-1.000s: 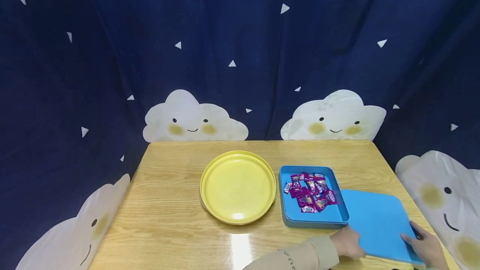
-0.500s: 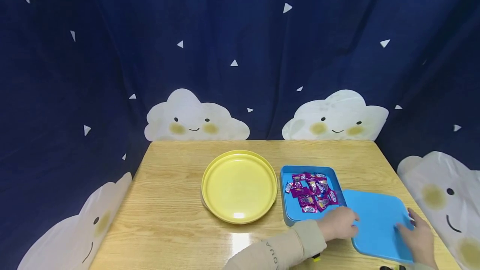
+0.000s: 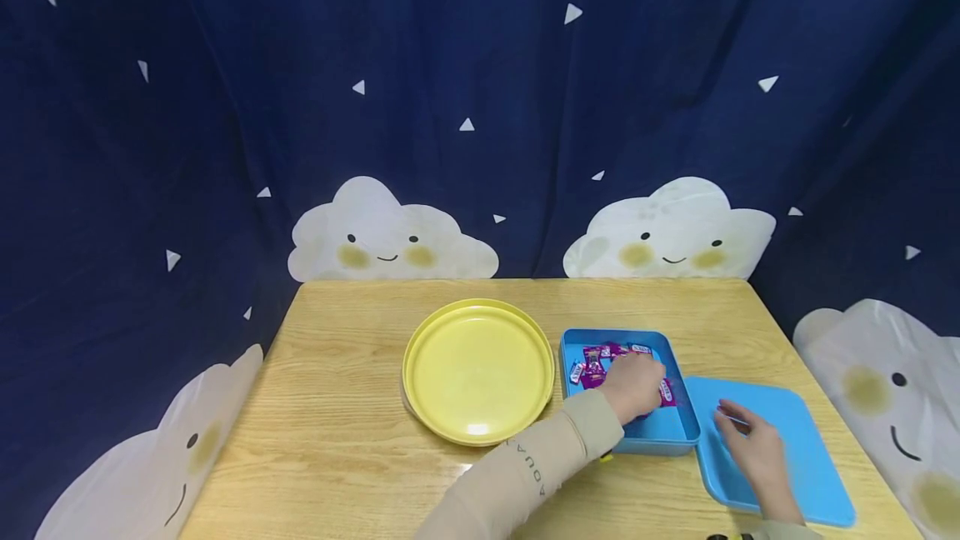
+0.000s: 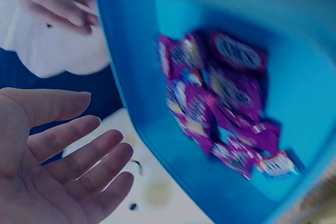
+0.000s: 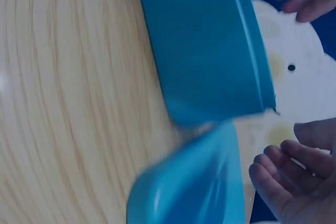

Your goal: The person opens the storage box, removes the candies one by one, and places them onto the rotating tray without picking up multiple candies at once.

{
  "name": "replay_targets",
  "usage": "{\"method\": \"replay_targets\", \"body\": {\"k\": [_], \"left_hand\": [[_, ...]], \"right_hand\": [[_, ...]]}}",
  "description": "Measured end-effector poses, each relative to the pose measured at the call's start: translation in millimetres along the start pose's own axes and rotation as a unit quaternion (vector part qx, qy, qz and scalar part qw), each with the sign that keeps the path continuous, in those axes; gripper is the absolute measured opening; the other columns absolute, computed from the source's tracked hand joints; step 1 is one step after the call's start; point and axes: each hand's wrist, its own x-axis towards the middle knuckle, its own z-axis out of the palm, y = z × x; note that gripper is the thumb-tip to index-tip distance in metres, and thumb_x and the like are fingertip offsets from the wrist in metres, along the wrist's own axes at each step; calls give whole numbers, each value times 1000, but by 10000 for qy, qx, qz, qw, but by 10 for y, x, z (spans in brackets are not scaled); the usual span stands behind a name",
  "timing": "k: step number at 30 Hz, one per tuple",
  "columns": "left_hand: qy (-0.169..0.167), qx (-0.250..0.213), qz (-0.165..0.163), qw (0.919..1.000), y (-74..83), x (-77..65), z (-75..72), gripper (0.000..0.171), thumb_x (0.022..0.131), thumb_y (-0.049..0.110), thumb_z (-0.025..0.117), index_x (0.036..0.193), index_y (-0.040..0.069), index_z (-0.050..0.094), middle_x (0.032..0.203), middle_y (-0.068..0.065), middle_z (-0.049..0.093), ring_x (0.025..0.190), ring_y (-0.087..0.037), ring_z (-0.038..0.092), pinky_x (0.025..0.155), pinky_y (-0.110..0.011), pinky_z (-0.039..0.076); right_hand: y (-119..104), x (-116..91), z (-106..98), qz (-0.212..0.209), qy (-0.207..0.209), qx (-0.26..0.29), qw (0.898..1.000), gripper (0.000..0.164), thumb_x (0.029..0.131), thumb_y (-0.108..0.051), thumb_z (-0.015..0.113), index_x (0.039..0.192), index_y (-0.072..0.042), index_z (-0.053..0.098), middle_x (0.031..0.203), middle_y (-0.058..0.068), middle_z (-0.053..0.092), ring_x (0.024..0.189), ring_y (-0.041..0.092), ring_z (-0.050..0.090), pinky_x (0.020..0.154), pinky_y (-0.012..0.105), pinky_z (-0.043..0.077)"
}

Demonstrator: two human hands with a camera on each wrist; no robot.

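A blue box (image 3: 660, 445) on the table holds several purple-wrapped candies (image 4: 236, 95). My left hand (image 3: 633, 383) is over the box and hides part of the candies in the head view. In the left wrist view the left hand (image 4: 79, 166) shows its palm, fingers extended and nothing in them. To the right of the box lies a blue lid (image 3: 806, 473). Above that lid is my right hand (image 3: 753, 448), its fingers loosely bent and holding nothing. The right wrist view shows the right hand (image 5: 296, 177) near the lid (image 5: 199, 192) and the box's side wall (image 5: 210, 51).
Left of the box a round yellow plate (image 3: 480, 373) rests on the wooden table (image 3: 322, 415). Dark blue curtains (image 3: 420, 65) with white cloud faces stand behind the table and along both sides.
The left hand has moved from the box's near right corner up and left over the candies. The right hand has come off the lid's right edge and moved left above it.
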Motion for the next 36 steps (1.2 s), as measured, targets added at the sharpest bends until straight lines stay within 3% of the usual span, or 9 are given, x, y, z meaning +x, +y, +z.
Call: {"method": "replay_targets", "body": {"k": [5,12,18,23,25,28,31,32,36], "left_hand": [[-310,-211,-460,9982,-177,110,53,16,80,27,70,96,25,68,88,10,64,72,-5,55,59,-23,50],[-516,-370,-981,9931,-351,217,120,17,84,23,65,101,24,67,95,8,64,87,-7,57,67,-24,51],[-692,-436,-1038,9912,-495,278,256,20,84,18,64,103,20,68,105,6,62,98,-10,56,82,-20,46],[-1211,-669,-1164,9835,-597,470,564,31,83,15,64,113,24,64,118,6,57,112,-10,50,97,-24,38],[-1085,-647,-1043,9865,-675,613,828,30,83,13,63,111,23,65,116,6,59,111,-9,51,98,-26,38],[-1110,-520,-1010,9873,-738,713,1026,24,82,14,63,104,21,67,112,6,61,107,-9,53,96,-26,39],[-1206,-496,-1039,9860,-735,654,961,26,82,12,63,106,20,66,111,5,62,106,-10,54,94,-25,40],[-1396,-558,-1161,9818,-701,575,823,29,83,13,63,110,20,65,114,5,61,109,-10,53,95,-24,40],[-1140,-809,-1186,9830,-651,375,631,28,86,11,60,112,19,65,116,4,60,110,-9,53,95,-21,39]], "right_hand": [[-195,-35,92,489,-275,198,9982,60,91,-50,43,122,-1,56,116,22,59,94,31,62,68,35,53],[-769,-232,-109,549,-559,463,9959,40,91,-26,55,115,7,58,109,27,59,83,27,63,55,29,51],[-556,-203,70,278,-79,318,9991,34,90,-23,57,110,4,63,99,21,65,76,14,59,54,21,48],[-383,-162,165,359,99,221,9991,36,91,-28,56,111,1,64,100,18,65,76,9,55,55,17,45],[-488,-203,99,405,0,360,9985,37,90,-28,56,111,2,63,100,20,64,76,12,55,53,20,45],[-730,-295,-21,529,-15,431,9977,34,90,-23,56,111,3,63,100,21,64,77,16,56,50,22,45],[-930,-375,-108,638,29,482,9968,30,89,-15,56,110,6,62,100,23,63,80,20,56,50,23,45],[-971,-393,-128,652,32,487,9967,29,89,-13,56,109,6,62,100,23,63,81,21,56,51,23,45],[-1027,-427,-161,714,-50,464,9964,29,89,-11,55,111,7,61,104,25,62,85,25,56,56,23,46]]}}
